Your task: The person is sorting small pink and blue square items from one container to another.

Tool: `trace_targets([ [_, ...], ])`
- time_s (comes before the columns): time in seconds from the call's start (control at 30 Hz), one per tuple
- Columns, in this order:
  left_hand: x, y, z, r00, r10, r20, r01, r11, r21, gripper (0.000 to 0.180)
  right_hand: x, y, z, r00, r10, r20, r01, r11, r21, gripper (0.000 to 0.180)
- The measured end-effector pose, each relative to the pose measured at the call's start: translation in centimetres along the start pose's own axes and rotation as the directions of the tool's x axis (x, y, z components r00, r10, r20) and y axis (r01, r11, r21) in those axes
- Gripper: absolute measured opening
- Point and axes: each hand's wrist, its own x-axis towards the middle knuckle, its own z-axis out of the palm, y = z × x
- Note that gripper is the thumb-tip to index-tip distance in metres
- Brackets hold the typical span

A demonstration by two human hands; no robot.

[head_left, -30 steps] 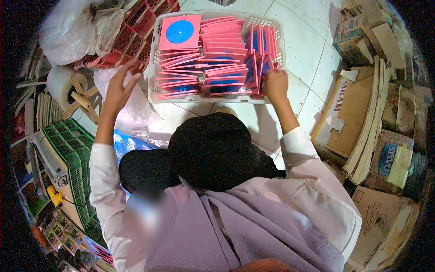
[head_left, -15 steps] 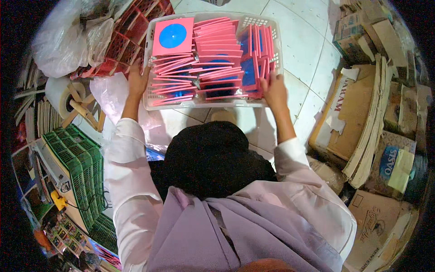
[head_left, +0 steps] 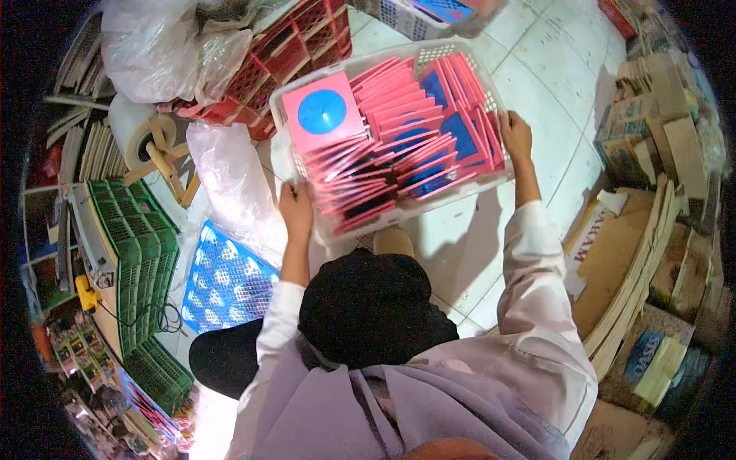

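A white plastic basket [head_left: 460, 190] is held out in front of me, turned at a slant, with its left side nearer to me. Rows of thin pink square pieces [head_left: 399, 107] with blue on them fill it, many standing on edge. One lies face up at the far left, showing a round blue disc [head_left: 322, 112]. My left hand [head_left: 297, 205] is closed on the basket's near left side. On the right side my right hand [head_left: 517, 138] grips the rim. The fingertips of both hands are partly hidden behind the basket walls.
Left of me are a red crate [head_left: 287, 57], clear plastic bags [head_left: 149, 57], a wrap roll on a wooden stand [head_left: 165, 165], a blue perforated crate [head_left: 230, 287] and green crates [head_left: 142, 253]. Cardboard [head_left: 621, 245] is stacked at right. Another crate [head_left: 402, 19] stands ahead on the tiled floor.
The basket has turned clockwise and shifted right in the view. My left hand has come nearer and my right hand has moved farther right. The blue perforated crate shows more fully.
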Motion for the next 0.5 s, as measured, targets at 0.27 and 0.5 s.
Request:
trace_targets([
  [0.27, -6.9, -0.4, 0.4, 0.936, -0.350, 0.033, 0.335, 0.861, -0.383, 0.018, 8.4, -6.0, 2.3, 0.968, -0.189, 0.163, 0.196, 0.980, -0.029, 0.041],
  [0.5, -5.8, 1.0, 2.0, 0.927, -0.369, 0.073, 0.363, 0.828, -0.426, 0.018, 15.2, -8.9, 6.1, 0.929, -0.352, 0.117, 0.352, 0.936, 0.016, 0.042],
])
